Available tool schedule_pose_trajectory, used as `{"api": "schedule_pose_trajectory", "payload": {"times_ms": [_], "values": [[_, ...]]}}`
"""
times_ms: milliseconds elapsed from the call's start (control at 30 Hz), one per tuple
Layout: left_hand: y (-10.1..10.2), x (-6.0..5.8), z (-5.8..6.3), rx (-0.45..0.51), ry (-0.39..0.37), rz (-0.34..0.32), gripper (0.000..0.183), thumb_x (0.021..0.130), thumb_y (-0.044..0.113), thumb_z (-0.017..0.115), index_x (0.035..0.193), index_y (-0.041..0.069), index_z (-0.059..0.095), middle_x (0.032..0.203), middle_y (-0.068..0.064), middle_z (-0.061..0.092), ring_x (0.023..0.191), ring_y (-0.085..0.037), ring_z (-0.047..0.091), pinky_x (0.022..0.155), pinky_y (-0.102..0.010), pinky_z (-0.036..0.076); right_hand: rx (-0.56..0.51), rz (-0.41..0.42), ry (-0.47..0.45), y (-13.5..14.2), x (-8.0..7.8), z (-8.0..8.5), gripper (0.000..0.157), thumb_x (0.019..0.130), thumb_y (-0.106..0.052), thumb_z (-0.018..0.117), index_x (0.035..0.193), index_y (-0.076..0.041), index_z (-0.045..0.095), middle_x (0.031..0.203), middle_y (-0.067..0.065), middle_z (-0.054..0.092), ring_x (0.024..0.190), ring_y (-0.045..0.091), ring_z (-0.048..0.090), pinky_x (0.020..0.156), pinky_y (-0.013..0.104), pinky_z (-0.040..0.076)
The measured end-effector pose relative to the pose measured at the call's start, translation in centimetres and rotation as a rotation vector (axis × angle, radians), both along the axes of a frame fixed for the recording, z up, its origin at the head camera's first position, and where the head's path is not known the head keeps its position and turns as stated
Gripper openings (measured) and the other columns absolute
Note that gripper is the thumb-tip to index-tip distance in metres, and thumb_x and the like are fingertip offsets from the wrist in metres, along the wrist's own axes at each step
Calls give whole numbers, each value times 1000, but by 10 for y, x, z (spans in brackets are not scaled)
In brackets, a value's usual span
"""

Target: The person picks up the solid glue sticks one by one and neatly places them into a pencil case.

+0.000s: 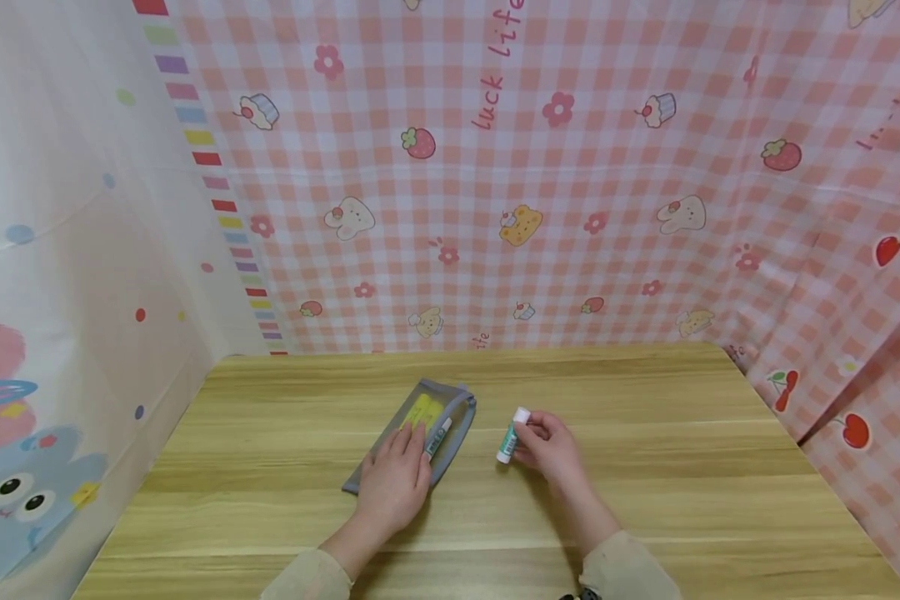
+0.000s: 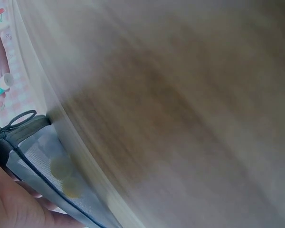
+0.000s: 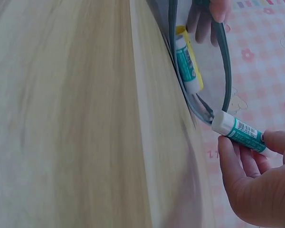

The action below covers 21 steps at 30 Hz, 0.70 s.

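A grey mesh zip pouch (image 1: 450, 398) lies slanted on the table with its mouth unzipped and gaping. Inside it are yellow sticks (image 1: 423, 412) and a white-and-green glue stick (image 3: 186, 65). My left hand (image 1: 393, 483) lies over the pouch, fingers across the mesh and thumb at the rim of the opening, gripping that edge. To the right of the pouch, my right hand (image 1: 553, 450) pinches a second glue stick (image 1: 508, 442), capped and tilted, between thumb and fingers. In the head view this glue stick is apart from the pouch. The left palm hides the pouch's lower part.
The wood-grain table (image 1: 270, 533) extends around both hands. A pink checked cloth (image 1: 457, 183) hangs behind its far edge, and a white printed curtain (image 1: 120, 250) hangs at the left.
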<state>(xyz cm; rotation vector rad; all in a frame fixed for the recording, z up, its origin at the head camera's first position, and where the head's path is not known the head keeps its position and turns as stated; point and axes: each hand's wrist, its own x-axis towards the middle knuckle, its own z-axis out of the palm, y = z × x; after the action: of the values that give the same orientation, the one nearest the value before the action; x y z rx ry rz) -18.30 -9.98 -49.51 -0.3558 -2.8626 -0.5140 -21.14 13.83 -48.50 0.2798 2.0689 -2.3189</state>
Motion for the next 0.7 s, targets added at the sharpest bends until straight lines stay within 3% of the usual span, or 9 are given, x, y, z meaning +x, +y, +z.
{"api": "schedule_pose_trajectory", "payload": {"times_ms": [700], "values": [[0, -1, 0, 0, -6, 3, 49, 102, 27, 46, 146, 5, 48, 145, -19, 49, 133, -39, 44, 97, -71, 36, -7, 103, -26, -42, -4, -8, 27, 96, -2, 60, 116, 13, 52, 98, 16, 64, 77, 16, 65, 74, 40, 59]]}}
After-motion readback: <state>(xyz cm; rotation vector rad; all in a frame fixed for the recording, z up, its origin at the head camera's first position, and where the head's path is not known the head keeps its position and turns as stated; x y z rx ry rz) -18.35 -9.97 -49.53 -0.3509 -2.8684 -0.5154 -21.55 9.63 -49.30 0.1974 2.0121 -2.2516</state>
